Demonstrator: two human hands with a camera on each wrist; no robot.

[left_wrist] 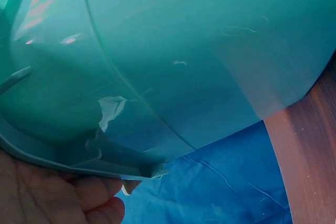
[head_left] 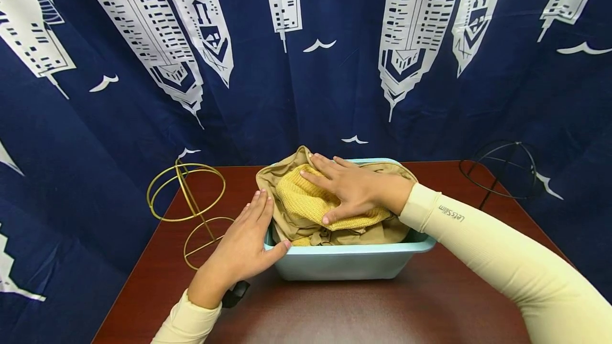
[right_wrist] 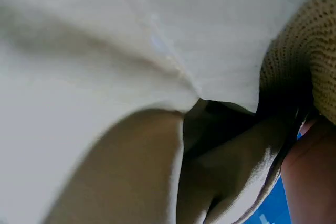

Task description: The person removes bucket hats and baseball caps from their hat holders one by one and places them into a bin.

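A light blue plastic basin (head_left: 349,264) stands on the table, filled with a khaki cloth (head_left: 287,211) and a yellow knitted cloth (head_left: 301,192) bunched on top. My right hand (head_left: 351,187) lies spread, palm down, on the yellow knit. At the basin's left end, my left hand (head_left: 246,238) rests along the rim with straight fingers, the thumb over the front corner. In the left wrist view, the basin's outer wall (left_wrist: 184,61) fills most of the picture, and the fingers (left_wrist: 94,192) lie against its rim. Khaki folds (right_wrist: 231,166) and the knit (right_wrist: 320,51) show close up in the right wrist view.
A gold wire stand (head_left: 191,195) with round hoops is left of the basin. A black wire stand (head_left: 497,174) is at the table's back right. Behind the dark red wooden table (head_left: 382,312) hangs a navy curtain (head_left: 306,100) printed with white buildings.
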